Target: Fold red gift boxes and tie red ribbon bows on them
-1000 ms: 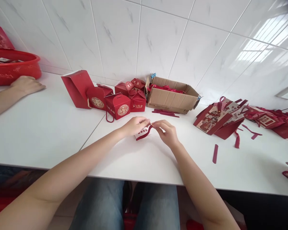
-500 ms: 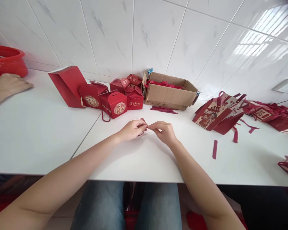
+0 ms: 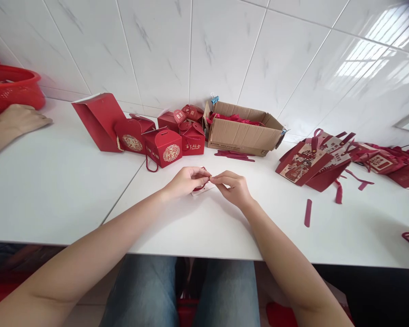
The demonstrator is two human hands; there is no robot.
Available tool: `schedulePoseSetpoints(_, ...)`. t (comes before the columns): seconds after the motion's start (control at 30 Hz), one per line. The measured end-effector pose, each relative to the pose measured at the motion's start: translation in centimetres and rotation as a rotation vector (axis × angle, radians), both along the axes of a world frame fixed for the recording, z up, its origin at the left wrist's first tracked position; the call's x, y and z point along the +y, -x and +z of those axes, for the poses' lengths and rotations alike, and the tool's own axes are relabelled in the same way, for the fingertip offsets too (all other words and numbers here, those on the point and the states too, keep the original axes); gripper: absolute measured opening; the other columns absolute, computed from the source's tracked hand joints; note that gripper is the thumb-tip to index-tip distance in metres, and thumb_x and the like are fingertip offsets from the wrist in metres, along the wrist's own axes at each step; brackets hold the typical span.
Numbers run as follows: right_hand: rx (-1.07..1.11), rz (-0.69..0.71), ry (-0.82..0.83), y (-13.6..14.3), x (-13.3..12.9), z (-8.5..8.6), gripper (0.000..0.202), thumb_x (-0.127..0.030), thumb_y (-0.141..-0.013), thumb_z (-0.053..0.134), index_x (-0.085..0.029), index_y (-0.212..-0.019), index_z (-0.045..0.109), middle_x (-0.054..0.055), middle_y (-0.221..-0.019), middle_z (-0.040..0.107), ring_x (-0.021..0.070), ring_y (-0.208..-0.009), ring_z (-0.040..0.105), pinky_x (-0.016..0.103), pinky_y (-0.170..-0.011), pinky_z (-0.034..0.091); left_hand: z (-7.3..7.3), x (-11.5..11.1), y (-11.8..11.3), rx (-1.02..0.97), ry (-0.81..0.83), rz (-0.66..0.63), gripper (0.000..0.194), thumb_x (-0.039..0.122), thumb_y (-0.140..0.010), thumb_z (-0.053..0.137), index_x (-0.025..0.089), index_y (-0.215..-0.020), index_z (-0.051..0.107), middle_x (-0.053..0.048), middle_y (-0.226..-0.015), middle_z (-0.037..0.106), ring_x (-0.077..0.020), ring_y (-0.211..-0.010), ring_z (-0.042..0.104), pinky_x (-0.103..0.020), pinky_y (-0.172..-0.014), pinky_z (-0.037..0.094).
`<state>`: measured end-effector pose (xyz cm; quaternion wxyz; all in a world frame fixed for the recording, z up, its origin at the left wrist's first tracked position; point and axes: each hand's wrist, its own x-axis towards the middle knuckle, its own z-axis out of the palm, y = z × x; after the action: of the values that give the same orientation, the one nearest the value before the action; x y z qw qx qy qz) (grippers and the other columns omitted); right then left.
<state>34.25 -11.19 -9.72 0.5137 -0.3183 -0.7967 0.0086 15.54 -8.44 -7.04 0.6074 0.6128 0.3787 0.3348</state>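
My left hand (image 3: 184, 182) is closed in a pinch around a red cord (image 3: 200, 186) just above the table. Close beside it, my right hand (image 3: 234, 187) pinches with thumb and forefinger at the cord's end, and the fingertips of both hands almost meet. Under the fingers lies a small pale card with red print (image 3: 200, 192), mostly covered by my left hand. How the cord joins the card is hidden.
Small red gift boxes (image 3: 162, 150) and a larger red box (image 3: 100, 122) stand by the wall. A cardboard box (image 3: 243, 134) holds red ribbons. Red printed bags (image 3: 301, 165) and a dark red strip (image 3: 308, 213) lie right. Another person's hand (image 3: 22, 119) rests by a red basket (image 3: 17, 93).
Both hands stay nearly in place, fingers still pinched together over the card. The left fingers have shifted slightly, hiding more of the card's print. The whole view has moved a little.
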Motion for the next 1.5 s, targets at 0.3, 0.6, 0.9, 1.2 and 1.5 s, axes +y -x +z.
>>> schedulePoseSetpoints(0.3,-0.128,0.018,-0.030,0.0,0.1,-0.1,0.025,-0.007,-0.086,0.053,-0.024,-0.086,0.071,0.004,-0.082,0.073,0.0145,-0.075,0.068,0.028,-0.066,0.059,0.6,-0.4,-0.2,-0.026,0.131,0.060,0.032,0.027,-0.058,0.081,0.013,-0.085,0.071,-0.007,-0.086,0.070,-0.0211,-0.083,0.065,-0.034,-0.076,0.051)
schedulePoseSetpoints(0.6,-0.103,-0.013,0.038,0.1,0.0,-0.5,0.023,-0.008,-0.085,0.053,-0.022,-0.086,0.070,0.004,-0.078,0.070,0.0146,-0.073,0.066,0.028,-0.066,0.057,1.2,-1.2,-0.5,0.035,-0.043,0.066,0.026,0.026,-0.065,0.074,0.014,-0.088,0.073,-0.008,-0.099,0.071,-0.0245,-0.098,0.063,-0.041,-0.089,0.051)
schedulePoseSetpoints(0.9,-0.138,-0.020,0.045,0.0,0.1,-0.1,0.023,-0.014,-0.089,0.053,-0.026,-0.085,0.072,0.005,-0.084,0.073,0.0155,-0.077,0.068,0.029,-0.068,0.058,1.1,-1.1,-0.3,-0.032,0.016,0.083,0.026,0.028,-0.071,0.071,0.013,-0.092,0.069,-0.004,-0.081,0.066,-0.0116,-0.065,0.057,-0.028,-0.063,0.048)
schedulePoseSetpoints(1.2,-0.107,0.016,-0.017,0.4,-0.3,0.2,0.018,-0.014,-0.088,0.055,-0.024,-0.090,0.070,0.005,-0.085,0.073,0.0150,-0.078,0.067,0.028,-0.069,0.058,1.1,-0.9,-0.1,0.043,0.010,0.039,0.030,0.038,-0.071,0.075,0.012,-0.081,0.065,-0.004,-0.064,0.064,-0.0135,-0.057,0.058,-0.025,-0.050,0.044)
schedulePoseSetpoints(1.5,0.120,-0.066,0.164,1.1,-0.8,0.4,0.011,-0.024,-0.086,0.061,-0.022,-0.094,0.068,0.003,-0.085,0.073,0.0145,-0.072,0.068,0.030,-0.068,0.058,0.8,-0.3,0.2,-0.049,0.008,0.005,0.036,0.042,-0.067,0.078,0.013,-0.087,0.069,-0.007,-0.080,0.071,-0.0156,-0.071,0.065,-0.028,-0.065,0.051)
